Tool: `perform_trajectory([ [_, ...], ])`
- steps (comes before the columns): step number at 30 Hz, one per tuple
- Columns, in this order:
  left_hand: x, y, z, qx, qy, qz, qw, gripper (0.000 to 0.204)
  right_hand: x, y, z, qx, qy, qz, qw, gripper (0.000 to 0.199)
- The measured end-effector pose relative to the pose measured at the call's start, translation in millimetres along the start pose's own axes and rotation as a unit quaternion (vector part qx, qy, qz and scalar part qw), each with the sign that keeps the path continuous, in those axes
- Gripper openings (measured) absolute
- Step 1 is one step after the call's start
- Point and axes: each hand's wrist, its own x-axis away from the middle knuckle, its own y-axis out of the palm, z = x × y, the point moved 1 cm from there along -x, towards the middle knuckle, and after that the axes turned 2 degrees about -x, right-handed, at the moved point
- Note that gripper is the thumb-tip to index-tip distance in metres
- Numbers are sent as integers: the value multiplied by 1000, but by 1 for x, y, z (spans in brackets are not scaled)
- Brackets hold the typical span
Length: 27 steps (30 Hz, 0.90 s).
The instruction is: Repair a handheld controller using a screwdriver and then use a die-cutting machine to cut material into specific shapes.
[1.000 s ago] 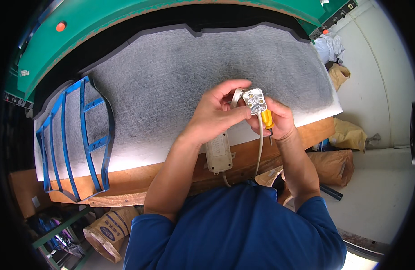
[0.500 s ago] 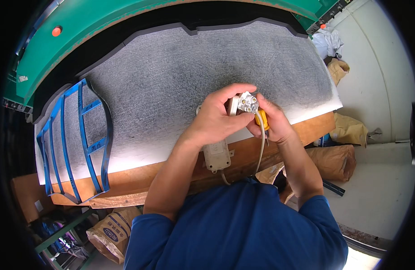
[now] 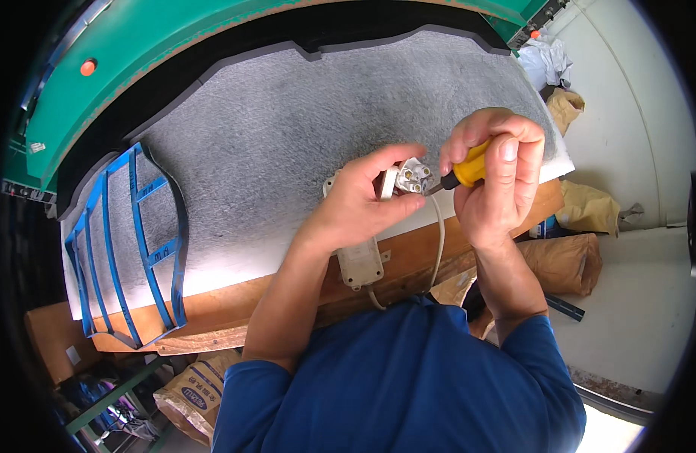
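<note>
My left hand is closed around a white electrical plug, whose face with metal terminals and screws points up and to the right. Held in my right hand is a screwdriver with a yellow and black handle. Its short visible shaft reaches left toward the terminals; whether the tip touches a screw I cannot tell. A pale cable runs from beside the plug down toward my body. Below my left wrist, a beige control box with screwed corners lies at the table edge, partly hidden by my hand.
A grey, scuffed sheet covers the wooden table. On its left lies a blue strip frame. A green machine with an orange button arches along the far side. Brown paper sacks stand on the right, another at lower left.
The right hand has moved up and right, turning the screwdriver from hanging below the plug to pointing at its terminals. My left hand keeps its hold on the plug.
</note>
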Motion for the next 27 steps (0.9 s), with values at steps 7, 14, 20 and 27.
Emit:
perform_trajectory([
  [7, 1, -1, 1, -20, 13, -4, 1000, 53, 2, -4, 11, 61, -26, -62, 996, 16],
  [14, 0, 0, -3, 11, 14, -11, 1000, 52, 1, -3, 17, 67, -61, -16, 996, 11],
  [20, 1, 0, 0, 29, 1, -13, 999, 52, 0, -3, 19, 75, -63, -20, 995, 11],
  [27, 0, 2, 2, 22, -13, 1, 1000, 51, 4, 1, 18, 94, -107, -12, 990, 11],
])
